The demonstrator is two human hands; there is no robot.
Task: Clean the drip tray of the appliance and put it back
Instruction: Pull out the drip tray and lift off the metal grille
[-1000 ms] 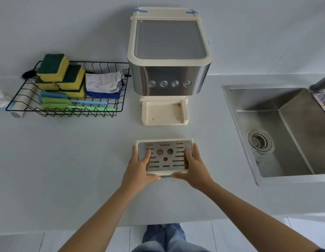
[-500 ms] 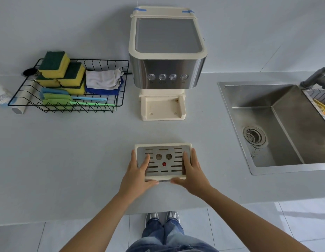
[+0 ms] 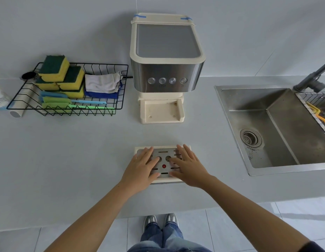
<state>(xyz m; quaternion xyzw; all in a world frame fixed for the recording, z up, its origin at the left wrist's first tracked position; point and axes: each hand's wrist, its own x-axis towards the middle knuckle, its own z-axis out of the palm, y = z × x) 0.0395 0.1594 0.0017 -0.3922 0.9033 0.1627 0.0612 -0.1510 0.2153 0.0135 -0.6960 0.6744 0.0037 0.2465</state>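
Note:
The cream drip tray (image 3: 163, 181) with its slotted metal grate and a red dot lies flat on the counter near the front edge. My left hand (image 3: 142, 167) rests flat on the grate's left half, fingers spread. My right hand (image 3: 187, 165) lies flat on the right half, fingers spread too. Neither hand grips the tray's sides. Behind it stands the appliance (image 3: 166, 60), steel-fronted with a cream body, and its bare cream base (image 3: 161, 110) holds no tray.
A black wire basket (image 3: 119, 96) at the back left holds yellow-green sponges (image 3: 57, 68), folded cloths (image 3: 102, 82) and brushes. A steel sink (image 3: 278, 128) with a drain sits at the right, a grey tap (image 3: 314, 77) above it. A roll lies left of the basket.
My hands have shifted from gripping the tray's sides to lying flat on top of the grate. The tray has come to rest on the counter, closer to the front edge.

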